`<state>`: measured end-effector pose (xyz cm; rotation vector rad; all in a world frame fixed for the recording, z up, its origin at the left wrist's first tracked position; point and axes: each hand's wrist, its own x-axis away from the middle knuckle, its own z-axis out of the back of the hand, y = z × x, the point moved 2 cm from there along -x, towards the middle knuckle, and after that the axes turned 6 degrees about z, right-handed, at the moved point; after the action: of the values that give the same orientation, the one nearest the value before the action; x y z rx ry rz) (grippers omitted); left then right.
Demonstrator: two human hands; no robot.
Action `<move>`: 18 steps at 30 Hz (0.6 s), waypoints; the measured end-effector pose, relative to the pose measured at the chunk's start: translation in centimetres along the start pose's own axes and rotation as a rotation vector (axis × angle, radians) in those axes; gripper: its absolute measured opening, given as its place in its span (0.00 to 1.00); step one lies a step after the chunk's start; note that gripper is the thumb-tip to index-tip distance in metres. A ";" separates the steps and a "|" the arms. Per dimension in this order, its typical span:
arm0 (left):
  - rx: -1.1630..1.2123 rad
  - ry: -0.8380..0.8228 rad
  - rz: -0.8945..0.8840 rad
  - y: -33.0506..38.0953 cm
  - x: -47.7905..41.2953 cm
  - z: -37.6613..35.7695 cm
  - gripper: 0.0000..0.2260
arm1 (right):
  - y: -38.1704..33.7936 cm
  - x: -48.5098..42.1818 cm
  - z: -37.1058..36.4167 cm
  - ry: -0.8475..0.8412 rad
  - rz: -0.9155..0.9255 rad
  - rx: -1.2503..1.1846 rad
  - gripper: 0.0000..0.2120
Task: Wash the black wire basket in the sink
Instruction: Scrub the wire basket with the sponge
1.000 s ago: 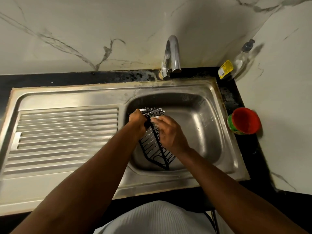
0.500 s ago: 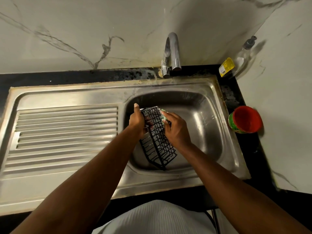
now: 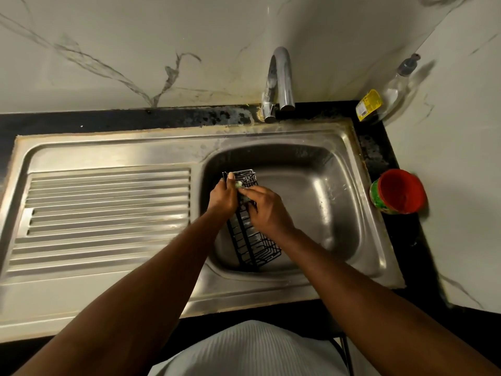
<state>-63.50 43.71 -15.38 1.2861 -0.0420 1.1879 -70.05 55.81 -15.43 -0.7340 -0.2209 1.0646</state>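
The black wire basket (image 3: 253, 246) stands tilted on end inside the steel sink basin (image 3: 320, 202), its lower end on the basin floor. My left hand (image 3: 223, 198) grips the basket's upper left edge, thumb raised along the wire. My right hand (image 3: 267, 210) holds a pale green soapy scrubber (image 3: 240, 185) and presses it against the basket's upper part. Most of the scrubber is hidden under my fingers.
The chrome tap (image 3: 279, 82) rises behind the basin; no water is seen running. A ribbed draining board (image 3: 105, 210) lies to the left. A red and green tub (image 3: 397, 191) and a clear soap bottle (image 3: 390, 90) stand on the black counter at right.
The basket has been turned a little in my left hand. My right hand with the scrubber moved from the basket's top right in toward my left hand.
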 end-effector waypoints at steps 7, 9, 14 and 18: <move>0.048 -0.125 0.046 -3.1 0.0 -0.4 0.14 | 4.1 -0.6 0.7 0.074 -0.354 0.042 0.15; 0.007 -0.118 0.053 -3.4 -0.1 -0.3 0.12 | 2.6 -1.0 -0.3 0.016 -0.327 0.009 0.16; 0.050 -0.176 0.104 -4.1 -1.1 -0.3 0.11 | -0.2 -1.1 -1.9 -0.078 -0.144 0.061 0.18; 0.140 -0.191 0.151 -3.3 -0.2 -0.5 0.12 | 4.0 -1.9 0.2 0.024 -0.310 0.213 0.17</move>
<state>-61.64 44.55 -18.02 1.5389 -0.2020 1.2088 -73.91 55.41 -17.51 -0.5008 -0.1895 0.7694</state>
